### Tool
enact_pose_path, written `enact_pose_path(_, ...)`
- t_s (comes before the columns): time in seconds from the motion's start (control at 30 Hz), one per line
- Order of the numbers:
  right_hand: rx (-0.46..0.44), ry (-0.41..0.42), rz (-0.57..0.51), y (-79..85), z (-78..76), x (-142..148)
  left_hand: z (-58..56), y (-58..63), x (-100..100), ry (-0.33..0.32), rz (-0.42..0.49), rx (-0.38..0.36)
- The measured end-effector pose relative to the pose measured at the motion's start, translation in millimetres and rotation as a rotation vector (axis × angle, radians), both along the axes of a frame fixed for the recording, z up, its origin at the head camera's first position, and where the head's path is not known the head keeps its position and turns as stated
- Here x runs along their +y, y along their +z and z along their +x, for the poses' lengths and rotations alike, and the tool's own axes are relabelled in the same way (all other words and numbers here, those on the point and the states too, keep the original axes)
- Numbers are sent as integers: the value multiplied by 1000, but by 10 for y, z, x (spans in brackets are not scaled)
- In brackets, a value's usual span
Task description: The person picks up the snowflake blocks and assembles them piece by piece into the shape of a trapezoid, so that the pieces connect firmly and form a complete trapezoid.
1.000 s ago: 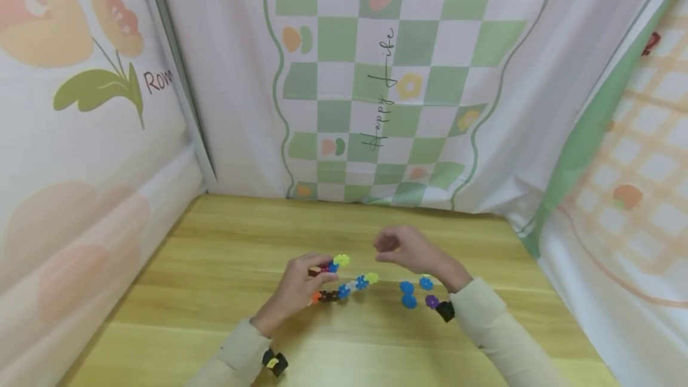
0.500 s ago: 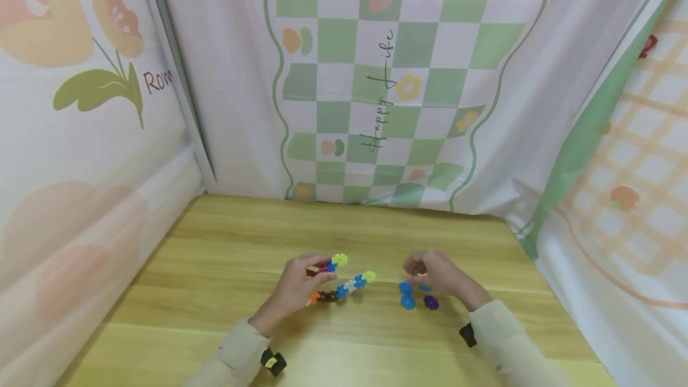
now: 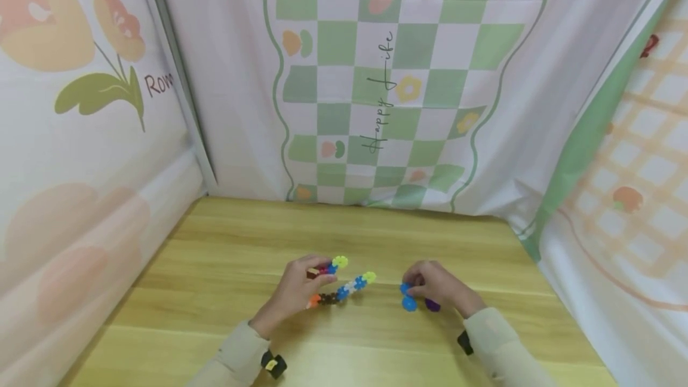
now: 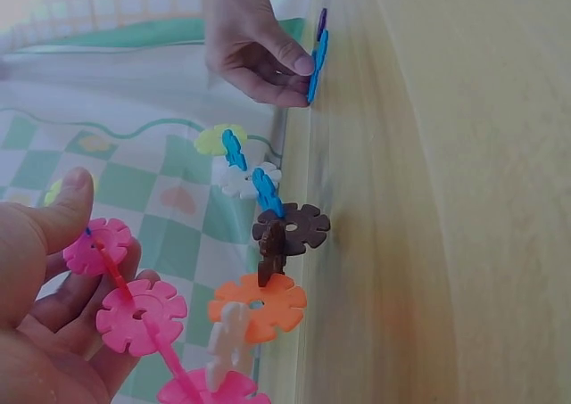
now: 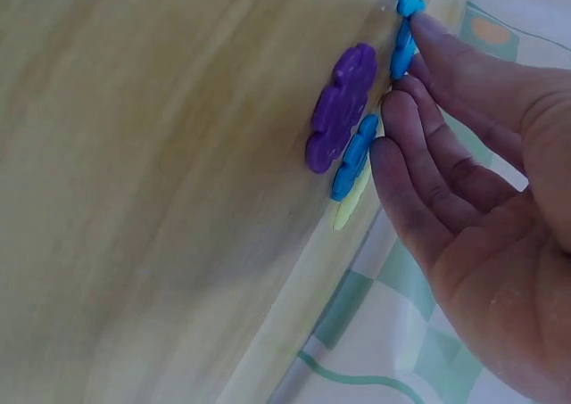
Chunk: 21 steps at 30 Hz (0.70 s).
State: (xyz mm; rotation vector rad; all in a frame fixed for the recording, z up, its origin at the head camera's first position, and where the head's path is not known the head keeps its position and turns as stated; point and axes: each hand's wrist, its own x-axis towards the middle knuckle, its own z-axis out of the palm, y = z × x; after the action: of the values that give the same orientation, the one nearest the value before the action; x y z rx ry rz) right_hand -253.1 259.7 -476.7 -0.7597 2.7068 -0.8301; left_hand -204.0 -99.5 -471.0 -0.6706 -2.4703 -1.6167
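Observation:
My left hand point(image 3: 294, 285) grips a chain of interlocking flower-shaped plastic discs, its pink discs point(image 4: 134, 328) running beside the fingers in the left wrist view. The chain bends round through an orange disc point(image 4: 268, 315), brown discs point(image 4: 308, 228), blue and white ones, to a yellow-green disc point(image 3: 369, 278) at its end. Another yellow-green disc point(image 3: 340, 262) sticks out past the left fingertips. Over at the right, my right hand point(image 3: 442, 286) pinches a blue disc point(image 5: 404, 49) at the table surface between thumb and fingers. A second blue disc point(image 3: 409, 304) lies against it.
Beside the right fingers lie a purple disc point(image 5: 342, 110), another blue disc point(image 5: 355, 157) and a pale yellow disc point(image 5: 353, 199). The wooden table point(image 3: 344, 351) meets a checked cloth point(image 3: 371, 106) at the back and patterned cloths at both sides.
My right hand has moved from the chain's far end rightward and down to the loose discs, where it takes hold of a blue one. The left hand stays nearly still with the chain.

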Motion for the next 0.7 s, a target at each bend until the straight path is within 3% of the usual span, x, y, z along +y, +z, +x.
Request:
enact_pose_path(0.27,-17,-26,3,10,-32,-30,0,8,-6,1,-13,-9)
enact_pose_path(0.4,-15,-83,-18,48,-52,-30,-5,-6,-5,-3,-16,-9)
enact_pose_path(0.7,-30,-110,-79,284,-92,-91,-5,-12,-1,-3,-19,-17)
